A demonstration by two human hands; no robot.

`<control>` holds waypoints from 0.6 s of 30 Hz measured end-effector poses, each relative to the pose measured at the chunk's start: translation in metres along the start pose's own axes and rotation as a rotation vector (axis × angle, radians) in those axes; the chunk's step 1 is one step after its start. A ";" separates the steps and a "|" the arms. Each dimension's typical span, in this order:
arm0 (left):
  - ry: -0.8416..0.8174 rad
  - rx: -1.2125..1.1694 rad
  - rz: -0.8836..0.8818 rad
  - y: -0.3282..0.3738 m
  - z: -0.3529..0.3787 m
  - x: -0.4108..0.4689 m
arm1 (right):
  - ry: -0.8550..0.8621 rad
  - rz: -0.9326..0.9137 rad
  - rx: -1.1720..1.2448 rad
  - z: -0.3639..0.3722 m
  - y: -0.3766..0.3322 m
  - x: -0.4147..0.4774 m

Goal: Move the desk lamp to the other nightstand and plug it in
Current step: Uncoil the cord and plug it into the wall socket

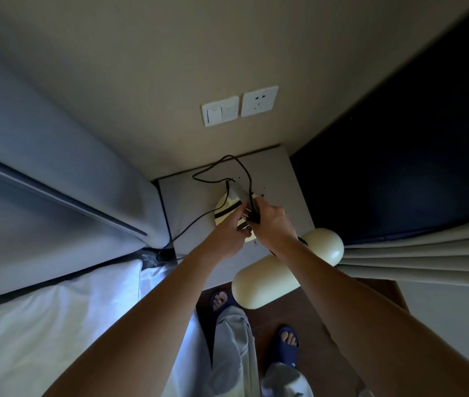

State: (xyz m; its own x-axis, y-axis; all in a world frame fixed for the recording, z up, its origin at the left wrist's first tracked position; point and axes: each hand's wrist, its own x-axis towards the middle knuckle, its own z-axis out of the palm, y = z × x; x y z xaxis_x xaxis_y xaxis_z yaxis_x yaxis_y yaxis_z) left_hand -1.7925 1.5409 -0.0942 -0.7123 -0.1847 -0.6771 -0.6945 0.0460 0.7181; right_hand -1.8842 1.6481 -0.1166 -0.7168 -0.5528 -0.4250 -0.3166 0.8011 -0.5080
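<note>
On the matte nightstand [285, 193], both hands grip the lamp's [267, 282] twisted cord [244, 170]

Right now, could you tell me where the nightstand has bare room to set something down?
The nightstand is bare along its right side, between the cord and the dark panel, with a few specks there. A smaller bare patch lies front left, beside the headboard. The middle is crowded: lamp base, cord loops and both hands.
</note>
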 end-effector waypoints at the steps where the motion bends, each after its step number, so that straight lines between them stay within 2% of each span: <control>1: 0.001 0.004 -0.007 0.000 0.000 -0.001 | -0.007 -0.006 0.010 0.000 0.000 -0.001; 5: 0.007 -0.035 -0.047 -0.007 0.000 -0.006 | 0.001 -0.017 0.003 -0.005 0.003 -0.007; 9: 0.018 -0.031 -0.080 -0.010 0.000 -0.019 | 0.104 0.046 0.073 -0.027 0.009 -0.011; 14: 0.031 -0.025 -0.088 -0.006 -0.010 -0.042 | 0.244 0.136 0.250 -0.079 0.019 -0.018; 18: 0.077 -0.035 -0.075 0.003 -0.021 -0.070 | 0.255 0.215 0.193 -0.127 0.031 -0.030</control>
State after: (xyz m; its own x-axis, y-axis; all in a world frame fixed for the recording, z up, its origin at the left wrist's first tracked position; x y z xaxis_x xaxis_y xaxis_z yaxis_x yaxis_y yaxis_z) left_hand -1.7420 1.5335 -0.0412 -0.6477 -0.2613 -0.7157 -0.7405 -0.0047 0.6720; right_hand -1.9511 1.7184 -0.0247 -0.8931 -0.2830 -0.3496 -0.0371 0.8209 -0.5699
